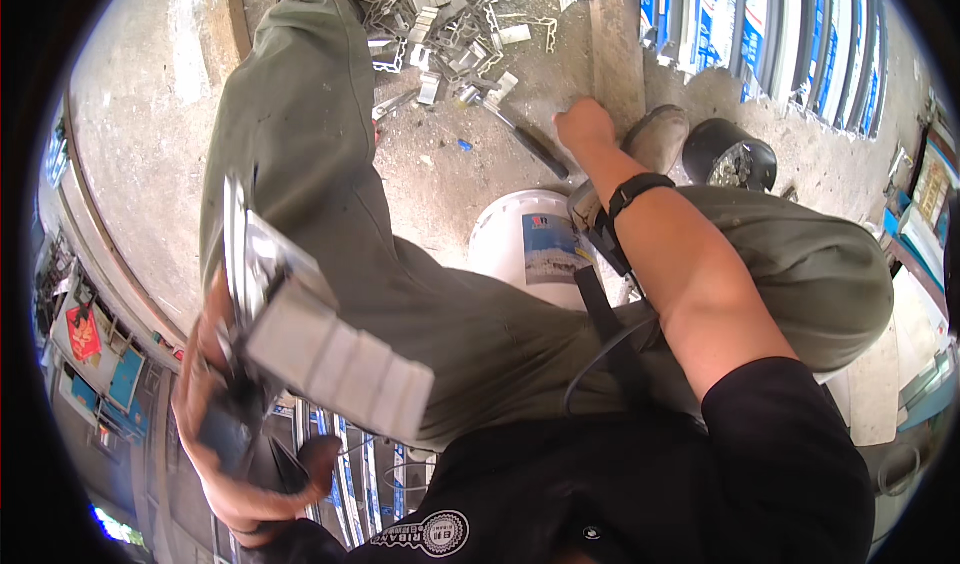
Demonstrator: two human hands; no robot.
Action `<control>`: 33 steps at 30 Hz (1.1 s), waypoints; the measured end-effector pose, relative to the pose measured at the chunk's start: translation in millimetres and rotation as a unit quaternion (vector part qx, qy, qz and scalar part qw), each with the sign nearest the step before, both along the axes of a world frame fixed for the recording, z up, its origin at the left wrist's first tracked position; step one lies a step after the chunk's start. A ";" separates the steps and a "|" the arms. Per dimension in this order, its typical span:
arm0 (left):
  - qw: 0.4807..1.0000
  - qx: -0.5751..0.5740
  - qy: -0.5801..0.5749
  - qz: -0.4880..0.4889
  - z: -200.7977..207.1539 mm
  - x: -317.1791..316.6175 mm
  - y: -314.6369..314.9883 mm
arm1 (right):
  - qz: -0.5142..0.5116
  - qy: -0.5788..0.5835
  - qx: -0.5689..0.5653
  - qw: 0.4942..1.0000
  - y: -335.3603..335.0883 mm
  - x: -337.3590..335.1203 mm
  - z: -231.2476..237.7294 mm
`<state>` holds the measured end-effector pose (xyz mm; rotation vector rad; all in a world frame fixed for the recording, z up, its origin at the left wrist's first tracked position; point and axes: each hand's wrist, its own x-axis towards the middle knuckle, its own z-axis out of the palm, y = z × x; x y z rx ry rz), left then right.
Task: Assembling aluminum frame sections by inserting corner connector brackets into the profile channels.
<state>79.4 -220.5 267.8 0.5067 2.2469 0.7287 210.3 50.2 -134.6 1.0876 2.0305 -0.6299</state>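
My left hand (225, 454) is at the lower left, smeared by motion. It is closed round short silvery metal profile pieces (335, 364), which sit side by side in a row and jut out over my left thigh. A dark patch shows at the palm, too blurred to name. My right hand (585, 126) reaches forward over the floor with its fingers curled into a fist. What it holds, if anything, is hidden. On the floor just left of it lies a hammer (530, 142) with a dark handle, touching neither hand.
Metal offcuts (440, 29) are heaped on the floor ahead. Between my legs stands a white bucket (500, 234). To its right are my shoe (657, 136), a black bucket (730, 154) and a wooden plank (617, 49). Long blue-and-white wrapped profiles (770, 34) lie at the far right.
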 end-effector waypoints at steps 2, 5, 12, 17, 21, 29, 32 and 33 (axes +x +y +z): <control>0.984 -0.032 -0.084 0.151 1.5 0.3 16.0 | -0.053 0.006 0.026 0.998 2.4 -3.7 -9.4; 0.981 -0.049 -0.088 0.166 5.1 2.1 17.7 | -0.106 0.289 -0.158 0.938 -4.5 -20.5 -13.5; 0.975 -0.079 -0.075 0.195 7.7 6.1 20.9 | -0.123 0.240 0.085 0.959 25.9 -70.7 0.2; 0.969 -0.090 -0.065 0.223 6.9 8.3 22.7 | -0.052 0.353 -0.048 0.933 24.2 -88.1 -8.0; 0.971 -0.097 -0.120 0.184 6.9 -7.4 27.9 | 0.049 0.306 0.003 0.951 29.1 -117.4 25.2; 0.988 -0.127 -0.029 -0.076 6.9 -22.4 18.4 | 0.194 0.285 0.133 0.929 57.3 -191.6 10.5; 0.987 -0.116 -0.068 -0.085 8.6 -31.5 21.2 | 0.230 0.281 0.174 0.915 62.4 -199.1 -11.3; 0.987 -0.112 -0.081 -0.088 9.1 -34.4 22.1 | 0.237 0.288 0.164 0.913 64.9 -199.2 -16.5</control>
